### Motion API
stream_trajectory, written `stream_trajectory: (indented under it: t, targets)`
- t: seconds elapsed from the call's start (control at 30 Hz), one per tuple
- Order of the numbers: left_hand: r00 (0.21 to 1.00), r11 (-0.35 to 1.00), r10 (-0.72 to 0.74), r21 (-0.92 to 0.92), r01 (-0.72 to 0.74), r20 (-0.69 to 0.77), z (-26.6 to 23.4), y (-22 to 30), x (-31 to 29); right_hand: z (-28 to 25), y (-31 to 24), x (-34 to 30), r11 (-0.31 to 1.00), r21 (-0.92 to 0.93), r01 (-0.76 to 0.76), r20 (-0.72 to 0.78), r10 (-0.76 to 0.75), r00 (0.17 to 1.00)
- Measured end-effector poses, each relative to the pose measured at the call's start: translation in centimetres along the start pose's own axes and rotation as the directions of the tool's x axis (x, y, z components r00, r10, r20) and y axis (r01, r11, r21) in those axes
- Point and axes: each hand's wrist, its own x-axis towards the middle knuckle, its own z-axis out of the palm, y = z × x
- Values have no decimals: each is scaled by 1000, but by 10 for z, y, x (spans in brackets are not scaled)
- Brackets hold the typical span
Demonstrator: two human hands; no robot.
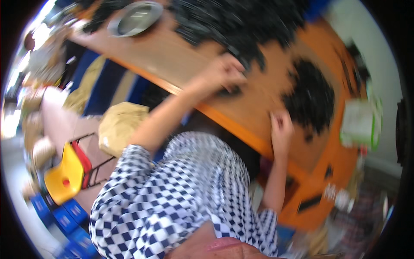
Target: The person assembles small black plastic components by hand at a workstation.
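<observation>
In the head view, two bare hands work over one brown table with orange edges. On it lie two heaps: a large heap of glossy black pieces between 12 and 1 o'clock, and a smaller heap of black pieces towards 2 — the pieces too blurred to count.

The left hand, also between 12 and 1, is half curled at the large heap's edge, beside one dark piece; blur hides whether it holds anything. The right hand, at 3, has its fingers bent in, near the smaller heap — grip unclear.

One round silvery metal bowl sits at 11, one white-and-green package at 3, and one tan sack at 9.
</observation>
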Motion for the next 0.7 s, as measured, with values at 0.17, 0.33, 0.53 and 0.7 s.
stream_trajectory:
  t: [0.17,0.33,0.53,0.7]
  targets:
    - [989,899,-72,-420,120,129,-10,-19,-21,-2,0,-5,883,-391,259,187,-199,962]
    - [990,954,121,-283,-97,70,3,-45,-51,8,-11,16,806,-468,364,271,-261,927]
    - [948,931,-197,-256,260,248,45,-101,-64,16,42,39,867,-338,367,106,-352,930]
    - [871,803,-373,-359,475,319,63,-98,-82,14,57,47,986,-148,83,-130,-102,986]
